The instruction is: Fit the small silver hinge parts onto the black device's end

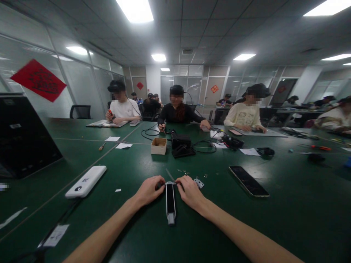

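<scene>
Left hand (150,190) and right hand (191,191) flank the far end of the device (170,199), one on each side. Fingers of both hands are curled inward, with fingertips at or just beside the device's edges. Whether either hand grips the device or only rests against it cannot be told; the curled fingers hide the contact. The hands are apart, with the device's far end between them.

Device position: on the bench (197,241), directly in front of the person, dark face up. Long axis: near to far, almost in line with the person's view. The pale tip (171,218) points toward the person and lies clear of both hands. From the left hand, the device lies to the right; from the right hand, to the left. Neither hand is clearly nearer.

Left of the left hand: a scrap (117,190), then a power bank (86,182). Just beyond the right hand: a metal plate (199,183). Well to the right: a phone (249,181), lying at a slant.

Beyond the device's far end: a thin strip (170,175), with small parts (187,173) to its right. Farther off: a box (158,148) beside a black stand (181,147). Across the bench: three seated people (179,114).
</scene>
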The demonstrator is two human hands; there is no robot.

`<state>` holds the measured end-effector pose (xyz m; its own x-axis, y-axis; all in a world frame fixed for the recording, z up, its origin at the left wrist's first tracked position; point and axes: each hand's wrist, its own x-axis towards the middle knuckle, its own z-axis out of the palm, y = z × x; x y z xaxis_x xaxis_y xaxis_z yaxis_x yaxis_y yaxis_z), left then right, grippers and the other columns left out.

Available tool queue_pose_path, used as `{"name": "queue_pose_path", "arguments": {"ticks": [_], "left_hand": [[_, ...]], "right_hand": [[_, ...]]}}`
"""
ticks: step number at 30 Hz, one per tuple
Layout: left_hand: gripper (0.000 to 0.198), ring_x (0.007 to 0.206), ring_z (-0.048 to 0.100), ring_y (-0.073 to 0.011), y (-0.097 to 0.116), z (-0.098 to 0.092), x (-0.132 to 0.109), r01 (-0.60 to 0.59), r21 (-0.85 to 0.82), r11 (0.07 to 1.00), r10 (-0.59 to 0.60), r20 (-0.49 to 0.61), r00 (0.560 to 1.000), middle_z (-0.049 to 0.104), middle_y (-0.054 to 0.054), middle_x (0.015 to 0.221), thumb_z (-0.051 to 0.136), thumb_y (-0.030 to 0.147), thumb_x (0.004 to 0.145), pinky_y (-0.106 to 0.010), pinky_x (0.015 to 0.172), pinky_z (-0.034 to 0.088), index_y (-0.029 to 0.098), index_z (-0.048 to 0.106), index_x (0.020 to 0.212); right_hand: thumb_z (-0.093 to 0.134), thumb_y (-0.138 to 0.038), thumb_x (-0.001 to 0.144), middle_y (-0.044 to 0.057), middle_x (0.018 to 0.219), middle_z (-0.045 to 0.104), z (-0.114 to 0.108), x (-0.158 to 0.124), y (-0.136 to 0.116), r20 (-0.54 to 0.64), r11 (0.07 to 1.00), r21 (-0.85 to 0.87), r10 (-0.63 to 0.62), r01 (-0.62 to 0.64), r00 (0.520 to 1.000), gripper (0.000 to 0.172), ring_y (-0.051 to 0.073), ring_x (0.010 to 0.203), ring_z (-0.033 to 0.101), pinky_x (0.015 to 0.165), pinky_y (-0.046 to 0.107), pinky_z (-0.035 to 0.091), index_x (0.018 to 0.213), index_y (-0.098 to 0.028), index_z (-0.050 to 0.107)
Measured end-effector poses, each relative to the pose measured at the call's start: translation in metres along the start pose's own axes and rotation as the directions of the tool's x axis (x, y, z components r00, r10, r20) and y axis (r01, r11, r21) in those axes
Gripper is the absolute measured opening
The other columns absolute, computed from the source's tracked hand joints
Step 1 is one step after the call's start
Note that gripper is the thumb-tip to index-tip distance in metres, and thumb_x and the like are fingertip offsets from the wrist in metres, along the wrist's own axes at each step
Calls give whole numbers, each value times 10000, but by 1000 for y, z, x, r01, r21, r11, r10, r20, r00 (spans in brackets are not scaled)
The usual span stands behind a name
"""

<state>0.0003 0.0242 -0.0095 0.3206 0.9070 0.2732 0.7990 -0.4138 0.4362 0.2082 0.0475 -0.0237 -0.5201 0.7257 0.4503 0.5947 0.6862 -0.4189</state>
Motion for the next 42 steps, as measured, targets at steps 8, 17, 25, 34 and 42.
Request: {"name": "queue_pose_path", "arguments": {"ticks": [8, 17, 25, 34, 42], "left_hand": [[168, 714, 587, -164, 3, -4, 0, 10, -14, 1000, -10, 18, 1000, 650, -32, 829, 499, 270, 829, -253, 641, 452, 178, 616, 907], [157, 726, 587, -166, 3, -4, 0, 14, -16, 1000, -14, 21, 1000, 648, -32, 827, 498, 268, 832, -252, 637, 455, 180, 610, 898], [157, 706, 584, -158, 0, 0, 0, 3, 2, 1000, -3, 7, 1000, 650, -29, 822, 496, 264, 839, -250, 646, 449, 180, 609, 910], [181, 755, 591, -168, 2, -5, 0, 22, -22, 1000, -21, 42, 999, 655, -41, 872, 497, 281, 844, -270, 691, 468, 179, 611, 940], [205, 787, 587, -176, 1, -6, -1, 42, -64, 997, -38, 66, 997, 645, -42, 904, 496, 315, 859, -294, 717, 476, 184, 615, 963]], "right_hand": [[495, -121, 848, 74, 909, 638, -5, 1, -5, 31, 997, 13, 79, -79, 996, 174, 188, 855, 595, 770, 316, 497, 958, -136, 629], [484, -162, 888, 72, 920, 633, -6, 1, -4, 30, 999, 32, 21, -22, 999, 156, 193, 867, 590, 782, 336, 498, 967, -158, 619], [460, -197, 921, 81, 946, 645, 0, 2, -1, 21, 998, -24, -52, 52, 998, 194, 195, 911, 570, 845, 345, 474, 986, -142, 634], [448, -212, 916, 99, 986, 648, -47, 23, 21, -36, 976, -214, -40, 31, 999, 227, 211, 939, 559, 837, 353, 453, 1029, -151, 634], [581, -180, 787, 74, 926, 678, -107, 30, 84, 330, 892, -383, 374, -239, 867, 172, 195, 835, 619, 693, 261, 437, 921, -188, 688]]}}
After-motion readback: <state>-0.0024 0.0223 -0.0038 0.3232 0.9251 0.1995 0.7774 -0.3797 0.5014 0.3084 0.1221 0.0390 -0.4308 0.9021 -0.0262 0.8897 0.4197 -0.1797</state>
